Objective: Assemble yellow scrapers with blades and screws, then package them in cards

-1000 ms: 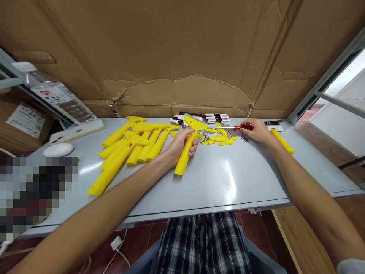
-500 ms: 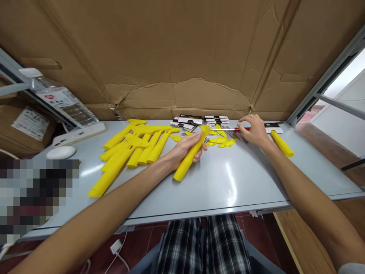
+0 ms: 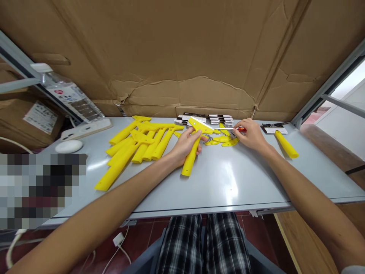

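My left hand (image 3: 186,146) is wrapped round the handle of a yellow scraper (image 3: 189,163). Its wide head points away from me, with a pale blade-like strip along the far edge. In my right hand (image 3: 248,133) is a screwdriver (image 3: 242,129) with a red handle, its thin shaft pointing left toward the scraper's head. Whether the tip touches the scraper I cannot tell. Between and behind my hands lie small yellow plates (image 3: 221,139) and a little heap of screws (image 3: 209,138). Several yellow scraper handles (image 3: 118,167) are piled to the left.
Stacks of black-and-white cards (image 3: 220,119) stand at the back. One more yellow handle (image 3: 286,144) rests on the right beside a card (image 3: 274,128). On the left are a white mouse (image 3: 69,146), a power strip (image 3: 85,129) and a plastic bottle (image 3: 71,95). Cardboard (image 3: 182,57) walls the back.
My left hand has turned the scraper so its flat head now faces me. My right hand has closed more firmly round the screwdriver and moved slightly left. The view has shifted a little.
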A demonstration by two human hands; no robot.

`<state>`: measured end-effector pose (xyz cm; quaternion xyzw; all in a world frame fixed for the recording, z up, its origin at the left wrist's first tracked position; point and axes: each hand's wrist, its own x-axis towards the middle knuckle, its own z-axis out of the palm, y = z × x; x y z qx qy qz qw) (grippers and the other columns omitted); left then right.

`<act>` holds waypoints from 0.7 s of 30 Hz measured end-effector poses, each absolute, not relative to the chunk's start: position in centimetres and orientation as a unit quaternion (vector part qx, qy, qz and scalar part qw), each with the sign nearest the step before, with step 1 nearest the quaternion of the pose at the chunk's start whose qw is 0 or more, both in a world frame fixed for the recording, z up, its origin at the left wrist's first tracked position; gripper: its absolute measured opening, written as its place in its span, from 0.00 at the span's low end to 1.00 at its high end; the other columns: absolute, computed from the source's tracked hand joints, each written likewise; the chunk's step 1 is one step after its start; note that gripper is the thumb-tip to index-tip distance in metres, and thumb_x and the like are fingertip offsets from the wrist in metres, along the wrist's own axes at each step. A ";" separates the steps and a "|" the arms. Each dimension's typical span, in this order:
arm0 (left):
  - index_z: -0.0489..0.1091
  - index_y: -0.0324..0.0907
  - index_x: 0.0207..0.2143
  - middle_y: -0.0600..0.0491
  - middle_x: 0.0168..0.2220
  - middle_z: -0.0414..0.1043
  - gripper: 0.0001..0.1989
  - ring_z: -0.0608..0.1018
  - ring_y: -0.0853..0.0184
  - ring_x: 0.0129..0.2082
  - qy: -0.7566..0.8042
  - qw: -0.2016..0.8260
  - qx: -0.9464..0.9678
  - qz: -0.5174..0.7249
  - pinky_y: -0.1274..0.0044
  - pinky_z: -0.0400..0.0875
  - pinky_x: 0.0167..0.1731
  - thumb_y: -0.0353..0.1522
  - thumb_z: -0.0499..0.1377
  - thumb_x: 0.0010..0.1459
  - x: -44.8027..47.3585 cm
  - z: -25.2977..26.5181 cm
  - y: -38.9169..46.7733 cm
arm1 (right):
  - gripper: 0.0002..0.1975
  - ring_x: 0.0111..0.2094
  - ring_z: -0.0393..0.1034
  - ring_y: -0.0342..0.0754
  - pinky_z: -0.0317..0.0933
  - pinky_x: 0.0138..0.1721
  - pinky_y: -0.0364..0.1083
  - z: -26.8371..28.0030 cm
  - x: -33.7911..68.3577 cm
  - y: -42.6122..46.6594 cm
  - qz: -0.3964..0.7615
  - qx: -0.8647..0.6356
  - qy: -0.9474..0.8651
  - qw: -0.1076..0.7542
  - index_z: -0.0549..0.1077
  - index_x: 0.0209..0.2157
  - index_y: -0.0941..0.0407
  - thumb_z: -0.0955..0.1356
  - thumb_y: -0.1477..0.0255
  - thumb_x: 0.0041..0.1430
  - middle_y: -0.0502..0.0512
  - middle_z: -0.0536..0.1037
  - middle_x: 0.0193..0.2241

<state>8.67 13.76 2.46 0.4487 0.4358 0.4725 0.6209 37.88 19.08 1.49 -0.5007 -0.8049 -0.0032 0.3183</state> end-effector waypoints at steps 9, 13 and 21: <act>0.62 0.43 0.37 0.55 0.26 0.75 0.03 0.71 0.72 0.15 0.506 0.558 0.441 0.489 0.80 0.66 0.15 0.30 0.56 0.66 8.6 3.3 13.8 | 0.12 0.46 0.70 0.55 0.60 0.49 0.50 1.2 32.1 17.3 0.044 -0.456 -0.857 0.236 0.83 0.42 0.56 0.66 0.70 0.67 0.60 0.81 0.41; 0.63 0.43 0.35 0.56 0.24 0.73 0.03 0.70 0.72 0.14 0.518 0.531 0.454 0.493 0.80 0.64 0.14 0.29 0.56 0.64 8.6 3.6 13.7 | 0.14 0.46 0.70 0.54 0.59 0.50 0.49 0.9 29.6 17.6 0.051 -0.443 -0.875 0.188 0.84 0.43 0.55 0.65 0.73 0.67 0.59 0.80 0.42; 0.65 0.43 0.35 0.59 0.22 0.71 0.02 0.69 0.73 0.13 0.522 0.490 0.435 0.545 0.81 0.63 0.15 0.29 0.57 0.61 8.1 3.3 14.4 | 0.16 0.49 0.69 0.54 0.55 0.50 0.50 1.1 26.2 18.8 0.037 -0.460 -0.871 0.168 0.84 0.49 0.52 0.66 0.71 0.67 0.59 0.78 0.45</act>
